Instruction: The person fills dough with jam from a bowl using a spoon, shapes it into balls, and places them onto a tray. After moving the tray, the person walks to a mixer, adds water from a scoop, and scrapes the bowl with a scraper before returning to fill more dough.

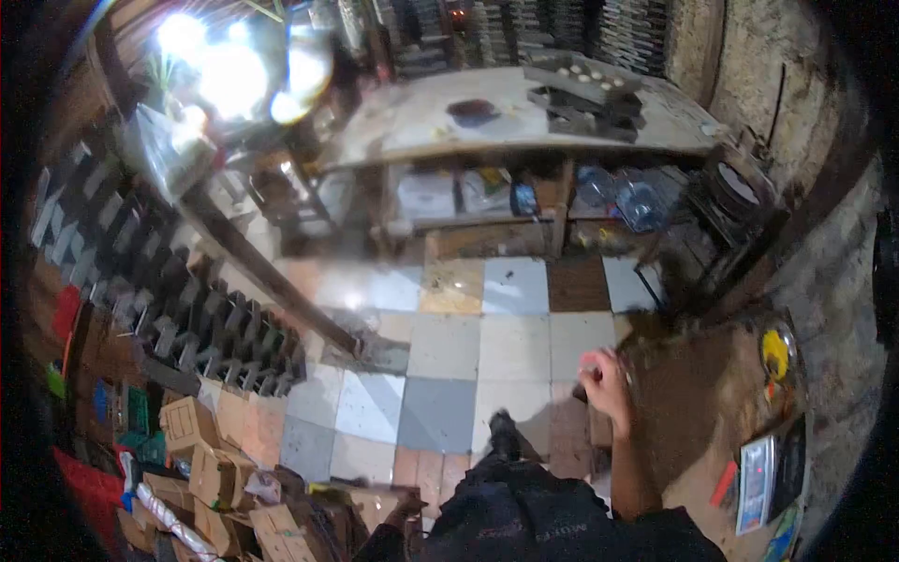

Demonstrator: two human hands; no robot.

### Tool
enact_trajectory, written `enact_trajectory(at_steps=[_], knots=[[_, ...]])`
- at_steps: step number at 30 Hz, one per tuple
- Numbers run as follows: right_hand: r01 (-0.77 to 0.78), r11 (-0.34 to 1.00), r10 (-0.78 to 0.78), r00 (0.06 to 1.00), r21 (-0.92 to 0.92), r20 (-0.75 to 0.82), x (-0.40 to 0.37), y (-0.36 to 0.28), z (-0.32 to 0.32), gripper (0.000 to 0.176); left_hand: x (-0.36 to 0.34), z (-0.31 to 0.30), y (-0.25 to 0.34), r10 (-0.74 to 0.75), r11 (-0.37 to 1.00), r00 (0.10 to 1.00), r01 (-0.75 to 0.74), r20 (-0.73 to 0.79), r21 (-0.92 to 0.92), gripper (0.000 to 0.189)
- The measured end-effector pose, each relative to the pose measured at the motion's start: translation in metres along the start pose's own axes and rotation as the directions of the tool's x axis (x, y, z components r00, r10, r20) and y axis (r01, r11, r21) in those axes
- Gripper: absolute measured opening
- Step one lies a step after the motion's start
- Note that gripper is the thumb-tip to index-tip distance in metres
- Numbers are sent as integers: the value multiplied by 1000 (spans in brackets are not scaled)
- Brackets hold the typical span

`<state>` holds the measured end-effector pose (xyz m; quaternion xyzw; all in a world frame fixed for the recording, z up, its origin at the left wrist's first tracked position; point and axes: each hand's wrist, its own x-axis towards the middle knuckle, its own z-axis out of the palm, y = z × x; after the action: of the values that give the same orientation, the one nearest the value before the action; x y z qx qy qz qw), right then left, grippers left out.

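My right hand (611,391) is raised over the tiled floor beside the brown table at right. Its fingers are curled together, with a small pinkish patch at the fingertips; I cannot tell what they hold. Low in the view, my left hand (405,509) hangs in shadow close beside a cardboard box (373,506), its fingers mostly dark. Between the arms show my dark clothing (524,515) and one dark shoe (504,433) on the tiles.
A long pale worktable (412,117) spans the back, bearing a dark bowl (473,113) and a tray (585,77) with round pale pieces. Stacked grey metal tins (178,290) and a slanting wooden post (272,276) stand left. At right is a brown tabletop (702,403) with yellow tape-like item (775,354).
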<state>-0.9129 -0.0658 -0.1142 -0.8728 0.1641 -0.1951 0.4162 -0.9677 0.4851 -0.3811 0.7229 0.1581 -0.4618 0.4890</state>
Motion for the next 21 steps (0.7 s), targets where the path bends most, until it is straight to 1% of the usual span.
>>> enact_trajectory(at_steps=[1,2,3,4,5,6,7,8,9,10,12,13,14,15,16,17,18,19,20,21], knots=[[82,996,-80,995,-32,51,28,16,14,18,34,-14,29,66,997,994,-63,-90,36,20],[89,996,-87,994,-28,72,41,19,14,18,67,-32,40,164,986,986,-164,-18,-15,22],[56,997,-43,966,-43,256,55,17,9,20,104,-48,48,260,963,965,-257,39,-83,25],[58,997,-31,910,-54,412,86,16,8,22,156,-61,70,295,902,954,-298,58,313,30],[171,977,-116,927,-127,356,114,31,7,22,183,-76,94,304,699,950,-271,67,662,36],[269,943,-201,929,-195,310,135,41,11,22,189,-80,120,273,798,956,-164,-104,580,40],[102,986,-73,974,-130,214,154,26,9,22,195,-78,161,219,881,938,-72,-269,468,44],[-62,997,69,988,-53,136,175,16,8,22,201,-79,197,259,868,920,-88,-293,489,44],[-31,1000,30,994,2,108,201,40,16,22,206,-78,227,294,856,902,-101,-316,507,45],[3,998,-7,997,57,79,226,69,22,23,210,-78,256,285,880,886,-90,-366,467,45],[-134,978,129,991,160,44,265,108,45,24,226,-79,305,271,884,911,-107,-311,456,44],[-127,978,118,991,166,58,286,140,62,23,235,-85,326,260,903,898,-96,-355,419,44],[-128,977,117,990,170,75,305,166,79,22,238,-90,339,270,896,900,-105,-342,432,44],[-150,985,134,978,87,160,324,168,88,21,238,-84,342,271,893,907,-112,-323,436,44],[-148,989,140,964,17,226,353,166,103,21,237,-86,349,264,910,892,-105,-366,402,44],[-164,970,119,964,177,237,380,202,136,20,243,-84,339,242,920,894,-87,-378,383,45],[-160,954,89,958,252,271,406,199,158,21,245,-87,333,221,927,894,-69,-389,369,46],[-214,946,129,939,245,320,432,174,175,19,234,-86,338,170,927,907,-14,-386,374,49],[-265,938,169,914,226,370,456,121,188,17,223,-86,338,76,956,926,37,-369,289,49],[-167,981,126,934,98,335,481,82,212,13,215,-85,330,-59,994,934,87,-352,63,50]])
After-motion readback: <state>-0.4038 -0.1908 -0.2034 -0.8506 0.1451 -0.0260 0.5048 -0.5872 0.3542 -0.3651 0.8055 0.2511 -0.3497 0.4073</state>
